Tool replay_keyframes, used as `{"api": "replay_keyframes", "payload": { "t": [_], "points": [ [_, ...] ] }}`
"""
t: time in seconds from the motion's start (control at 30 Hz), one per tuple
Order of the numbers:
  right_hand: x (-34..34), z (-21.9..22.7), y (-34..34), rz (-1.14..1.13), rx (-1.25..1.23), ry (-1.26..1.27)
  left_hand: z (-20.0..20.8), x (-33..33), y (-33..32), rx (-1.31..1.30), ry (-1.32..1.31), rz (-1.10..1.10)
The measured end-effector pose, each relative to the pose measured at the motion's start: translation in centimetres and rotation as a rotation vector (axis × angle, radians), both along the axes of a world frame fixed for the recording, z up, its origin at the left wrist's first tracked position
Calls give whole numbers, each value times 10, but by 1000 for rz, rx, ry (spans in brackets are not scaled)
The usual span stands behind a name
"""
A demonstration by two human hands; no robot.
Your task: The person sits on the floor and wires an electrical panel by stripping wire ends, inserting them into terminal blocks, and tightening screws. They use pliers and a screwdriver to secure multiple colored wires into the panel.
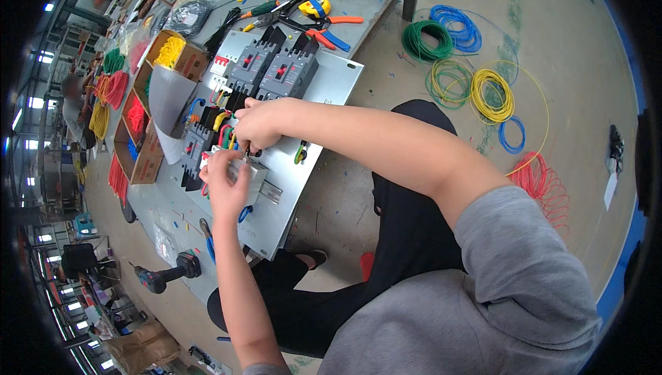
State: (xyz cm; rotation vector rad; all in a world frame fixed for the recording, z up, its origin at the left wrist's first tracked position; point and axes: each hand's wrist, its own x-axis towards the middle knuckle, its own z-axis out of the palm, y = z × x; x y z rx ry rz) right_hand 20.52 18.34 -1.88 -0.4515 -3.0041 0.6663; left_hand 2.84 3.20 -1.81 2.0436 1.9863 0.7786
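Note:
A light metal mounting plate [327, 96] lies on the workbench. Bolted along its far part are grey circuit breakers [286, 72] with small red levers, and another grey breaker [196, 146] sits on its left side. Short coloured wires [222, 121] run between them. My right hand [258, 123] is closed among these wires, its fingers curled down around something small that I cannot make out. Just below it, my left hand [229, 180] pinches at the upper edge of a pale box-shaped device [256, 176]; what lies between its fingertips is hidden. A slotted metal rail [271, 194] shows beside that device.
Beyond the plate lie pliers with orange handles [345, 21] and a yellow tape measure [315, 7]. Cardboard bins [141, 158] with coloured parts line the left. A cordless drill [165, 273] rests near the bench's left end. Wire coils [493, 96] lie on the floor at right.

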Motion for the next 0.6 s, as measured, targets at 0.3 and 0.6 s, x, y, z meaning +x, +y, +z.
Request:
{"api": "replay_keyframes", "payload": {
  "t": [0.3,0.6],
  "points": [
    [-5,-1,8,-30,-134,0,0,-5,2,3,18,-25],
    [-3,-5,8,4,-85,22,21,1,3,-207,181,-10]
  ]
}}
